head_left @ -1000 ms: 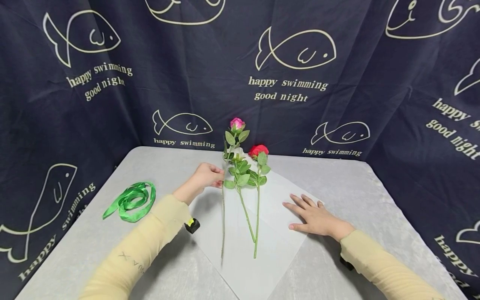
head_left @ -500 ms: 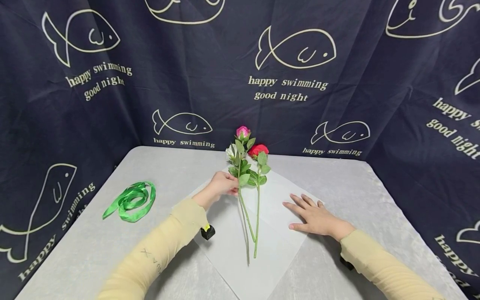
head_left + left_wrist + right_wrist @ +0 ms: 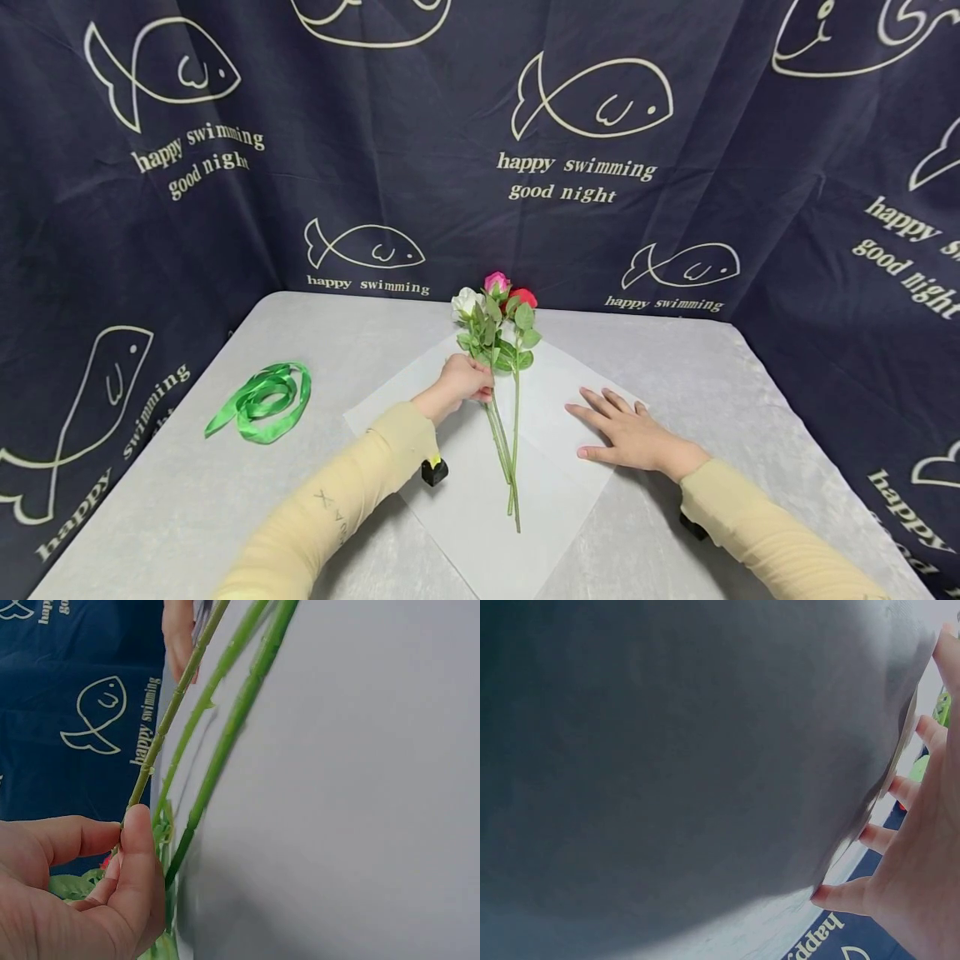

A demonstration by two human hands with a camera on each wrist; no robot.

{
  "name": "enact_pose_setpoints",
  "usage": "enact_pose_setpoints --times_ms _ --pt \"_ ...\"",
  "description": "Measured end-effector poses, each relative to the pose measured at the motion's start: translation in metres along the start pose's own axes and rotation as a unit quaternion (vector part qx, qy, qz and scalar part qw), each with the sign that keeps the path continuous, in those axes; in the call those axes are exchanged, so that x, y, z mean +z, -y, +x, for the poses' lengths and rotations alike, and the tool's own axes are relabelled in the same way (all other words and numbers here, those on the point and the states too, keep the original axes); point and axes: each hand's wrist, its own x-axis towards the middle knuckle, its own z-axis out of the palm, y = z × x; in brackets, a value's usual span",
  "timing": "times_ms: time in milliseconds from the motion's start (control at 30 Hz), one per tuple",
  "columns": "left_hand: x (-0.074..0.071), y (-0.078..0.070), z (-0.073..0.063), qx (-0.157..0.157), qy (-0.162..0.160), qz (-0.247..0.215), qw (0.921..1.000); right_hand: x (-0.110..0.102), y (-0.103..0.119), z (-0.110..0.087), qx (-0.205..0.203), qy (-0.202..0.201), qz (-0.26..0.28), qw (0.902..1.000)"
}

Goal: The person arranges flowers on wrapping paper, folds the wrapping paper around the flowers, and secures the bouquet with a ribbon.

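My left hand (image 3: 459,383) pinches the stem of a pink rose (image 3: 497,283) between thumb and fingers; in the left wrist view that brownish stem (image 3: 161,735) runs up from the fingertips, beside two greener stems. The pink bloom sits between a white rose (image 3: 467,303) on the left and a red rose (image 3: 524,297) on the right, and the three stems cross low down. Beneath them lies a white sheet of wrapping paper (image 3: 555,500), turned cornerwise. My right hand (image 3: 630,429) rests on the paper's right corner with fingers spread, seen also in the right wrist view.
A loosely coiled green ribbon (image 3: 266,404) lies on the left of the grey-covered table (image 3: 337,333). Dark blue curtains (image 3: 435,150) with fish drawings hang behind and along both sides.
My left hand has carried the pink rose rightward and toward me, from left of the other stems to between the white and red blooms. The right hand stays in place.
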Motion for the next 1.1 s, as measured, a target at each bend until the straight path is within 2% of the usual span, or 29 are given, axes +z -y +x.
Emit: enact_pose_setpoints --times_ms 333,433,633,733,867,1000,1100 --pt "0.000 0.010 0.007 0.005 -0.005 0.024 0.9997 0.001 -0.001 0.000 -0.020 -0.026 0.002 0.9995" --pt "-0.001 0.011 0.008 0.015 -0.004 0.030 0.9994 0.001 -0.001 0.001 -0.014 -0.017 0.005 0.9997" --pt "-0.003 0.008 0.006 0.022 0.008 0.042 0.9988 -0.003 0.003 0.000 -0.009 -0.012 0.004 0.9999" --pt "-0.007 0.004 0.000 0.022 0.014 0.059 0.9979 -0.006 0.006 -0.001 -0.002 -0.006 0.001 1.0000" --pt "-0.014 -0.002 -0.010 0.036 0.020 0.112 0.9929 -0.007 0.009 -0.002 -0.009 -0.009 -0.011 0.9999" --pt "-0.020 -0.005 -0.019 0.066 0.028 0.166 0.9835 -0.008 0.011 -0.002 -0.039 -0.031 -0.026 0.9985" --pt "-0.026 -0.006 -0.026 0.096 0.031 0.207 0.9732 -0.010 0.014 -0.003 -0.065 -0.055 -0.036 0.9957"
